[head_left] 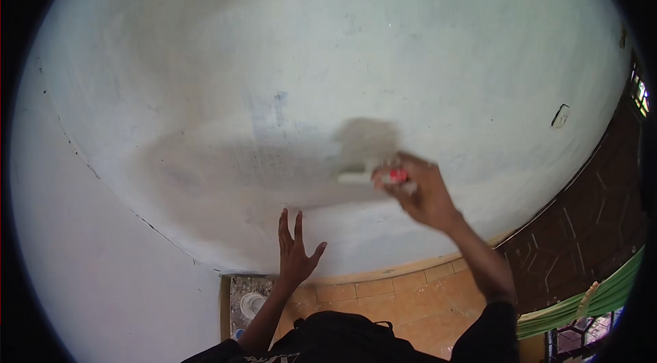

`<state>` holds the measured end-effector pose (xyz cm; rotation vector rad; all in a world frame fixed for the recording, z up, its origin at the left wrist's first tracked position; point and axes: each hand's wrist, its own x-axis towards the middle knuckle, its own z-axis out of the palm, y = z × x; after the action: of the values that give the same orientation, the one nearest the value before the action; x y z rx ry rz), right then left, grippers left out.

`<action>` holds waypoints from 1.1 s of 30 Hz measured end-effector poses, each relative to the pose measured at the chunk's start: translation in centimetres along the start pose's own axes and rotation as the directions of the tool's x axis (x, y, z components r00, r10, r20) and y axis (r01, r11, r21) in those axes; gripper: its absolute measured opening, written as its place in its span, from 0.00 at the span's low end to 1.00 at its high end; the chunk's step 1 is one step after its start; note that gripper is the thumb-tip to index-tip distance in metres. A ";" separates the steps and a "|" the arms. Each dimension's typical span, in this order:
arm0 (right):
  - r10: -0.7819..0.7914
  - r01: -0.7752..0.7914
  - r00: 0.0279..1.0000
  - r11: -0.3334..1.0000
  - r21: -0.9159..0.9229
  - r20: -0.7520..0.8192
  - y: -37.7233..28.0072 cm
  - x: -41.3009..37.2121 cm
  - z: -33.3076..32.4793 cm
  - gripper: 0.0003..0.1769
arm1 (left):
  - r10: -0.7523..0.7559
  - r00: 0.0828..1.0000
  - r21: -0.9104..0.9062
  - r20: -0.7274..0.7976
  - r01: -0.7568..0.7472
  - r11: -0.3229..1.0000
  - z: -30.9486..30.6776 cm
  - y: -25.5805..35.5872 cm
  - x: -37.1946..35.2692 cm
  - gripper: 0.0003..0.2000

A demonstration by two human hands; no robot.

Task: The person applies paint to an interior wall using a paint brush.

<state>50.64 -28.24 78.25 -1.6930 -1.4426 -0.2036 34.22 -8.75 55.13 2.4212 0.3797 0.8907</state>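
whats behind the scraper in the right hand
The scraper in the right hand is held against the wall, at the edge of a grey patch. The wall right behind its blade is covered.

Counting two hands, left hand [295,253] and right hand [423,193]; logging one red-handled scraper [373,175], one wall [342,55], one switch plate [560,115], one white cup [252,303], one door [588,226].

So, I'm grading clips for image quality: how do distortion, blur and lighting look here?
Head view: the fisheye lens bows the wall and the tiled floor edge, with black corners; the right hand and its red-handled tool are smeared by motion; the left hand is sharper; light is soft and even, no glare.
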 end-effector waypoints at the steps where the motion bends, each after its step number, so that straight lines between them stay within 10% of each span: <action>1: 0.107 -0.106 0.994 0.990 -0.094 0.013 -0.1 1.4 -1.1 0.08 | 0.000 1.000 -0.014 0.004 0.000 1.000 0.2 0.1 0.1 0.47; 5: -0.006 0.012 0.998 0.995 0.103 -0.066 1.4 7.5 -8.1 0.16 | -0.022 0.999 0.050 0.036 0.020 0.999 0.7 0.5 0.7 0.46; 13: -0.574 0.361 0.738 0.779 -0.513 -0.353 -9.6 13.9 -17.7 0.17 | -0.052 0.998 0.079 0.017 0.051 0.996 1.6 1.0 0.7 0.45; 17: -0.753 0.254 0.602 0.495 -0.831 -0.265 -6.6 11.7 -20.0 0.16 | -0.073 0.997 0.083 -0.006 0.073 0.994 2.1 1.0 0.6 0.45; 20: -0.685 0.197 0.720 0.356 -0.914 -0.112 -4.4 7.6 -12.5 0.17 | -0.067 0.997 0.084 -0.025 0.069 0.994 2.2 1.1 0.7 0.45; 26: -0.700 0.482 0.714 0.488 -0.728 0.004 3.9 -2.8 -3.0 0.16 | -0.093 0.995 0.082 -0.033 0.096 0.992 2.3 1.5 0.6 0.44; 33: -0.067 0.122 0.985 0.919 -0.375 0.156 3.3 -6.7 -0.5 0.14 | -0.094 0.992 0.086 -0.088 0.101 0.991 2.9 2.0 0.7 0.43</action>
<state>51.57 -33.23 72.73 -1.9841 -1.6739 -0.4542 36.81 -11.21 54.77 2.4284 0.5764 0.9526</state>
